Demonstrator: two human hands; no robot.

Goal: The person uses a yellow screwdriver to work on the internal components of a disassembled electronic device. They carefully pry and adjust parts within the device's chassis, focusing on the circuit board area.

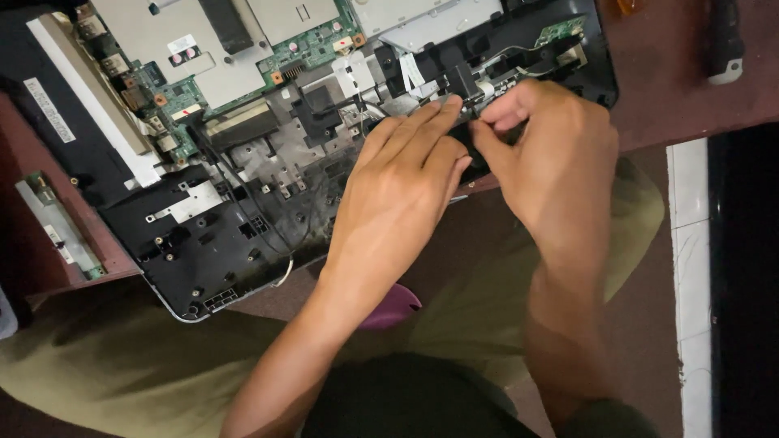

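Note:
An opened laptop chassis lies on a reddish-brown table, its green circuit board and metal shields exposed. My left hand lies flat on the chassis' near edge, fingers stretched toward a small black part near the right side. My right hand pinches with thumb and forefinger at the same spot, next to the left fingertips. What the fingers grip is hidden between them. White flat ribbon cables run just above the fingertips.
A narrow green board strip lies on the table at the left. A dark tool handle with a pale tip rests at the top right. My olive-clad knees sit under the table edge; a white tiled floor strip runs at right.

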